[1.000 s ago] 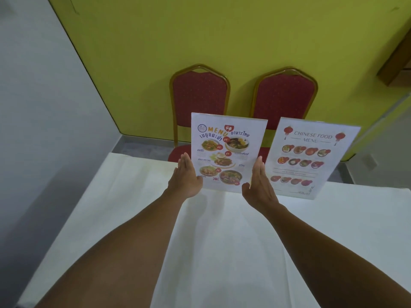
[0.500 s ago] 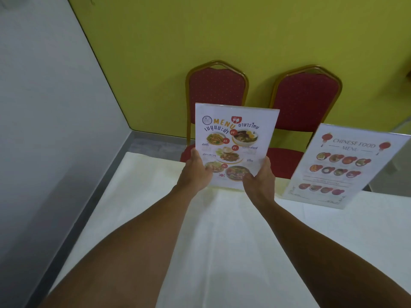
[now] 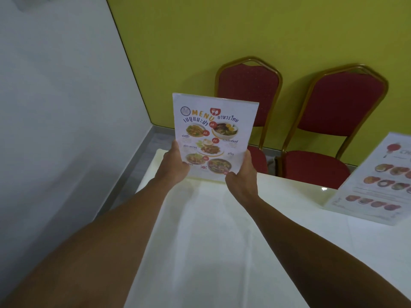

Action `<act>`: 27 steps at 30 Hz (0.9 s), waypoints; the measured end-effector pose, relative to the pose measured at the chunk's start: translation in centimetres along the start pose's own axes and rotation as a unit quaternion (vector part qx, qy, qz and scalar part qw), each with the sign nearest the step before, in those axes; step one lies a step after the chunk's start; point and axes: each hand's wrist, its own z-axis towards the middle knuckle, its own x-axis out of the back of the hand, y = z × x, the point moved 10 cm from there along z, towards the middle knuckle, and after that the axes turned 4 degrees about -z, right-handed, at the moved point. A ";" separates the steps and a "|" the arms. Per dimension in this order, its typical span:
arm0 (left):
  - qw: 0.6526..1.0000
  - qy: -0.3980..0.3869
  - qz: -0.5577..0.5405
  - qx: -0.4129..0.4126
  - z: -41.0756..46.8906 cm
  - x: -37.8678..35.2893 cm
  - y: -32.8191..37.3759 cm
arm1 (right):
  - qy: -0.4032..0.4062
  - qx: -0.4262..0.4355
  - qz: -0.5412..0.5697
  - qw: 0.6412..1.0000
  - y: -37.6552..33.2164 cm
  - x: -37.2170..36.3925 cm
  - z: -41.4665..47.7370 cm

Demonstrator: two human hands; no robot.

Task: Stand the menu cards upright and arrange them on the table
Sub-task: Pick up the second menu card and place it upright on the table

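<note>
Head view: left hand (image 3: 172,168) and right hand (image 3: 241,181) each grip a lower side of the Thai menu card (image 3: 214,134), upright near the desk's (image 3: 222,241) far left corner. Chinese menu card (image 3: 378,181) stands toward the right edge.

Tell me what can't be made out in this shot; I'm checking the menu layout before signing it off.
All in the head view:
- Chinese food menu: cut off by the right frame edge and blurred.
- Thai menu: lower corners covered by the left hand and right hand; whether its base touches the table is unclear.
- Small dish captions: too small to read.
</note>
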 end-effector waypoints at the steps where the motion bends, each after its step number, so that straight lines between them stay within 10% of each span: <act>1: 1.000 0.000 -0.003 -0.003 0.2 0.3 -0.5 | -0.004 0.003 -0.001 1.000 -0.2 -0.6 0.0; 27: 1.000 0.000 -0.023 -0.001 3.4 1.9 -6.4 | -0.054 0.011 -0.040 0.998 1.0 -7.8 -0.4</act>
